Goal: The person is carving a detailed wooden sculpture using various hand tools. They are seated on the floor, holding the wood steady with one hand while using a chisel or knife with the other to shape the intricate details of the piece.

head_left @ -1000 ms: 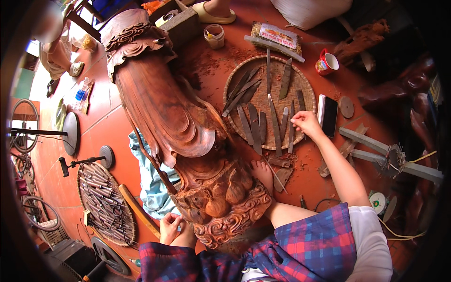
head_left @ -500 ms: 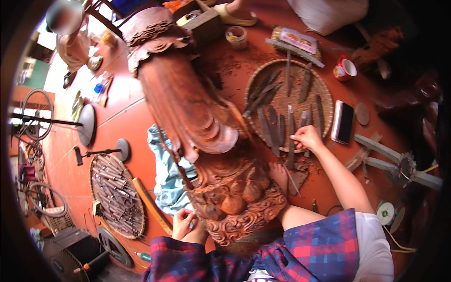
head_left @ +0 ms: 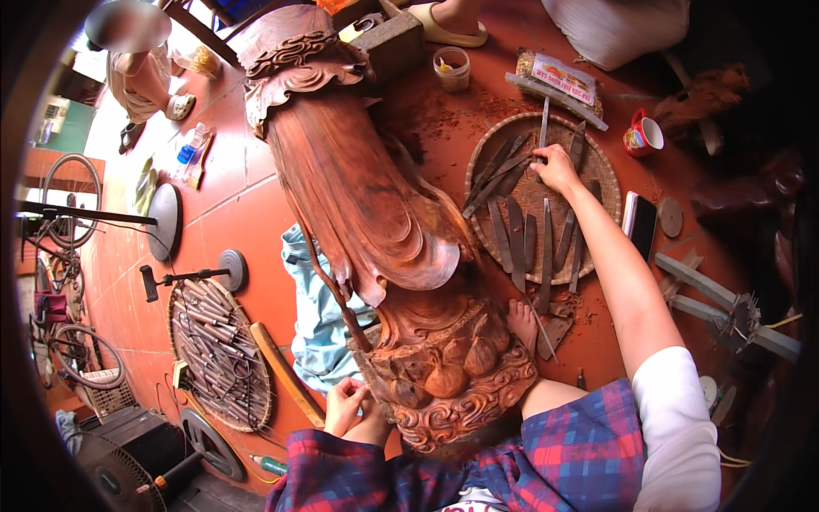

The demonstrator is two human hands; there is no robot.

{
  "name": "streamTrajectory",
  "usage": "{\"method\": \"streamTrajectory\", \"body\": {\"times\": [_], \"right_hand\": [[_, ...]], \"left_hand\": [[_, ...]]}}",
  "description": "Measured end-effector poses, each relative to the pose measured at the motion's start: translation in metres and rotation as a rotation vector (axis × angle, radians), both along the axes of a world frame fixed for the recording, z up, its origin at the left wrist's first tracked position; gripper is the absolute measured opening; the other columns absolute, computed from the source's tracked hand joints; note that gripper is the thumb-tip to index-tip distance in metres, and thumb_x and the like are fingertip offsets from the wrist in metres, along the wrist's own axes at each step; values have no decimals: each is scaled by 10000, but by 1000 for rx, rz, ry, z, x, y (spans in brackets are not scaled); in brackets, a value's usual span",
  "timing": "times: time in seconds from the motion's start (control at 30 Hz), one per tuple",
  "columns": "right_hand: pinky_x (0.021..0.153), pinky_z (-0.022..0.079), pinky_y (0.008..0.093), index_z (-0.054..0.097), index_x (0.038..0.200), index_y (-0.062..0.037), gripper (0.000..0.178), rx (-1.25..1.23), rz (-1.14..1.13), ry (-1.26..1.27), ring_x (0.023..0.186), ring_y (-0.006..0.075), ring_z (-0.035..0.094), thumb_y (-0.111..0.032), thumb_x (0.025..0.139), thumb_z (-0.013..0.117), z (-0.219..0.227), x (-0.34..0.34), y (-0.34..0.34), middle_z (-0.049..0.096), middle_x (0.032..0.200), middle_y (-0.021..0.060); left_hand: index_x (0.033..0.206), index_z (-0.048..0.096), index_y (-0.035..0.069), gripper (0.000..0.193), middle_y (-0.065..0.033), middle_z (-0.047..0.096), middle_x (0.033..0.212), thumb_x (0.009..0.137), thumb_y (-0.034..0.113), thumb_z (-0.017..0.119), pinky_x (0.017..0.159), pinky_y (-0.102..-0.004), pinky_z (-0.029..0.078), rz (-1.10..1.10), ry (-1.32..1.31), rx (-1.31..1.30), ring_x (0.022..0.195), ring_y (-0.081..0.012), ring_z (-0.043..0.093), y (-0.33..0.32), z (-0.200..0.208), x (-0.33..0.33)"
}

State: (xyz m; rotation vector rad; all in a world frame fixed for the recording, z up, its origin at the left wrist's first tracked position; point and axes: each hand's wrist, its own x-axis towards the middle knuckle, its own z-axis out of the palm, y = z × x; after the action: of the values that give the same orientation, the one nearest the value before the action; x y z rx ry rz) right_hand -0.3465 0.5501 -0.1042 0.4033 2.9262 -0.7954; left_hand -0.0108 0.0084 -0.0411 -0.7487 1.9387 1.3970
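A large carved wooden sculpture leans diagonally before me, its fruit-and-scroll base between my legs. Over a round woven tray at the right, my right hand is closed with fingertips on the lower end of a flat metal blade, whose pale tip points away from me. Several similar dark flat blades lie in the tray below the hand. My left hand rests by my left knee beside the sculpture's base, its fingers pinched together; whether anything is in them is hidden.
Another woven tray full of handled carving tools lies at left, next to a wooden mallet-like stick. Light blue cloth lies beside the sculpture. A phone, a red cup and a metal stand are at right. Another person is far left.
My right hand has moved away from me, from the tray's near edge to the blade at its far side. My left hand stays by the knee. The whole view has shifted slightly.
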Motion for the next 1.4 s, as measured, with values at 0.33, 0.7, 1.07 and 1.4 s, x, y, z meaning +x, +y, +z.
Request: {"method": "streamTrajectory", "body": {"times": [0.33,0.7,1.07,1.4], "right_hand": [[781,524,269,774,983,-67,253,-537,-55,77,826,120,661,4,740,763,-25,-8,-9,746,904,43],[691,542,315,655,983,-65,318,-117,81,301,693,168,667,-75,714,826,-16,-2,-9,688,788,64],[549,500,223,684,884,-3,94,-637,-137,-236,633,81,618,-89,882,722,57,103,-12,674,735,34],[641,529,344,721,927,9,247,-270,101,-142,653,212,680,-197,804,780,35,117,-96,674,684,125]], "left_hand": [[832,659,3,140,4,659,750,887,117,719,650,-244,465,-15,29,14,694,-61,550,-15,-11,10],[840,671,-2,172,-9,634,684,866,154,738,573,-260,434,-62,28,-137,640,-65,532,-13,4,7],[833,643,22,145,32,624,724,894,118,733,604,-217,421,22,14,57,659,-38,518,-13,-5,7],[812,642,20,133,25,614,699,887,97,720,575,-215,407,49,48,-10,635,-33,503,-6,-1,3]]}}
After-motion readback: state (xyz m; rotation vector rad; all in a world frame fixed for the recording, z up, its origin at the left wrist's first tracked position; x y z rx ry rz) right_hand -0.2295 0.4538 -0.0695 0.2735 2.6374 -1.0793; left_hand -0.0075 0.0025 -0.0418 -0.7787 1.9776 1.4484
